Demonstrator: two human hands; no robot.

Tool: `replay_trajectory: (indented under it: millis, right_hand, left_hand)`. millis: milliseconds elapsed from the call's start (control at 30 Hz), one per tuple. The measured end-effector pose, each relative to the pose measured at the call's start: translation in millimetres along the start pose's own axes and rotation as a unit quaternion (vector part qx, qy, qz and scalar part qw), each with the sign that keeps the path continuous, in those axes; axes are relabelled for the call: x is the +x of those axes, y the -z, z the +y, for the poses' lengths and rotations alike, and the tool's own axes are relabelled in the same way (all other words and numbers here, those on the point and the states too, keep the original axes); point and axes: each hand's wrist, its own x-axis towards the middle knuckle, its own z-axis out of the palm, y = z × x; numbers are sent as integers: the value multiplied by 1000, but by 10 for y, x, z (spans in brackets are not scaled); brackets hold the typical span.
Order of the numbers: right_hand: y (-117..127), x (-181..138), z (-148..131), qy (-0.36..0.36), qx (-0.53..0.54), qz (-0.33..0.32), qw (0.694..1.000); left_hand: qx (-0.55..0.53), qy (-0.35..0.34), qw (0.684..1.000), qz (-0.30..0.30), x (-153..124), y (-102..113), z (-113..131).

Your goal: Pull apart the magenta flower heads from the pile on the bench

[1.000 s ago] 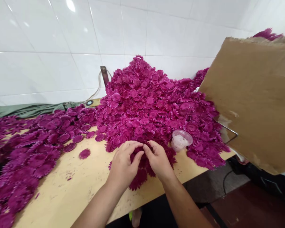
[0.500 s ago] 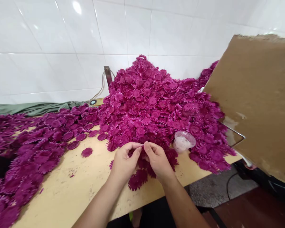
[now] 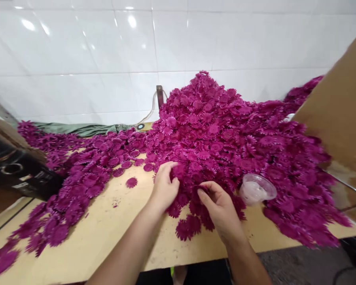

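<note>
My left hand (image 3: 165,188) is at the front of a big heap of purple artificial flower heads (image 3: 207,126). Its thumb and fingers close on one purple flower head (image 3: 178,171), slightly blurred. To the right, my right hand (image 3: 222,208) pinches another dark purple flower head (image 3: 198,190) between thumb and fingertips. The hands are apart. Several loose flower heads (image 3: 188,227) lie on the table beneath and between them. A clear plastic cup (image 3: 257,189) with whitish contents stands just right of my right hand, against the heap.
A long strip of flower heads (image 3: 89,184) runs along the left of the wooden table (image 3: 106,229). A black box (image 3: 20,170) stands at the left, brown cardboard (image 3: 344,118) at the right. Green cloth (image 3: 86,130) lies along the white tiled wall (image 3: 106,43).
My hands, together at the fingertips before, have separated, and each now has a flower head. The view has turned left, bringing the black box into sight.
</note>
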Motion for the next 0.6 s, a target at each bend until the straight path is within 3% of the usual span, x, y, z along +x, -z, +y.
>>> replay_trajectory:
  millis: [100, 233, 433, 533, 600]
  right_hand:
    - [51, 43, 24, -5, 0, 22, 1000]
    - [105, 57, 98, -9, -29, 23, 999]
    - [141, 124, 151, 41, -146, 52, 987]
    - [148, 170, 109, 36, -151, 66, 986]
    - [146, 194, 80, 30, -149, 68, 986]
  left_hand:
    - [106, -73, 991, -31, -149, -61, 76]
    - [148, -119, 978, -87, -230, -64, 191]
    - [97, -125, 982, -107, -311, -96, 303]
    - [76, -105, 980, -153, -365, -137, 349]
    - [73, -90, 983, -141, -384, -156, 370]
